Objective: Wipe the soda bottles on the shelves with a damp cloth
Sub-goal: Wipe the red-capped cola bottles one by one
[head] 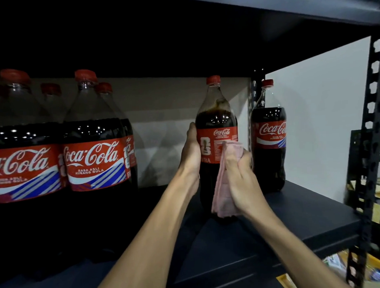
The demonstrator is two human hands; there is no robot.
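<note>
Left hand [190,156] is wrapping the left flank of the middle bottle [215,121], palm on, fingers going round the back. It is bracing the bottle so that it is not sliding or tipping under wipe pressure. Right hand [239,176] is gripping a bunched pink cloth [221,196] and pressing it onto the right half of the label, slack tail hanging down the lower body. Bottle is standing upright, mid-shelf, slightly nearer than its neighbour.

1 more bottle [269,141] is standing just right and farther back, clear of the working hand. Left cluster [92,147] is sitting near and well apart, probably 4 bottles going by the caps; the back row is too dark to confirm.

Shelf board [273,218] is dark, flat and matte. Slotted black upright [372,137] is carrying its right end, with the upper shelf [266,3] shading everything. White wall [313,118] is showing behind, clutter blurring at lower right.
</note>
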